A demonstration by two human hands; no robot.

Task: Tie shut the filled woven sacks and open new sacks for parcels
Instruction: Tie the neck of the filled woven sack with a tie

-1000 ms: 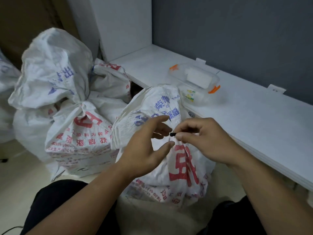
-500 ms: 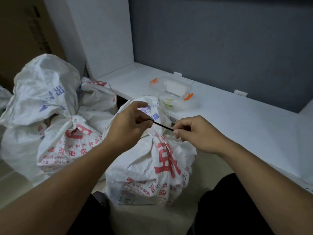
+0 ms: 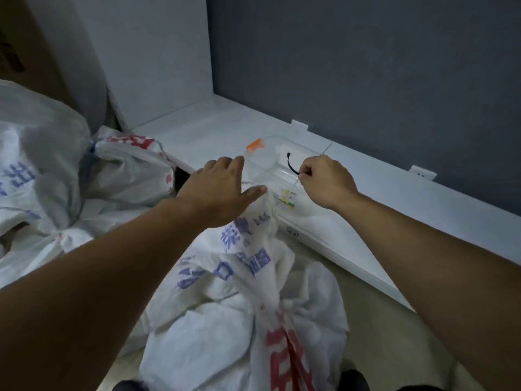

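A filled white woven sack with red and blue print stands on the floor below my arms, its neck gathered near the middle. My right hand is curled and pinches a short black tie, held up over a clear plastic box with an orange latch on the white shelf. My left hand is stretched flat with straight fingers above the sack's top flap, reaching toward the box's near left corner. Whether it touches the box I cannot tell.
More filled white sacks are piled at the left, against a white cabinet side. The long white shelf runs along the grey wall at the right. A brown carton stands at the far upper left.
Both hands have left the sack's neck and risen toward the plastic box. My left hand let go of the tie and opened; my right hand kept the black tie.
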